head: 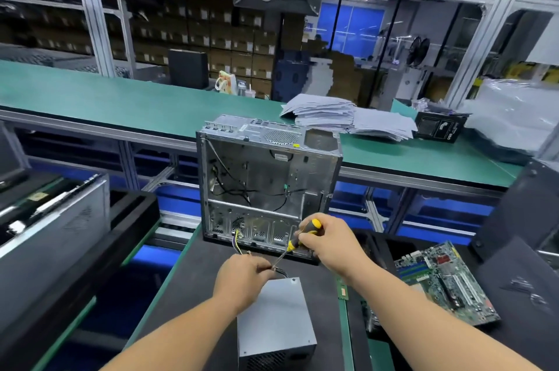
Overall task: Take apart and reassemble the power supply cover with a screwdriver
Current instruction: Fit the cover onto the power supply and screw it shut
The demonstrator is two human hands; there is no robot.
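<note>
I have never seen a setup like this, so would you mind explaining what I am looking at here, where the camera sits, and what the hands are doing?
There is no machine here: a person wears one wide-angle camera on the head, looking forward and down, so the two bare arms reaching in from the bottom are the person's own.

The right hand grips a screwdriver with a yellow and black handle, its shaft slanting down to the left. The left hand is curled at the far edge of a grey metal box, the power supply, right where the tip arrives; what it pinches is too small to tell.

Behind them on the dark mat stands an opened computer case with loose wires inside. To the right lies a green circuit board. Farther back, a stack of grey sheets sits on a long green bench.
</note>
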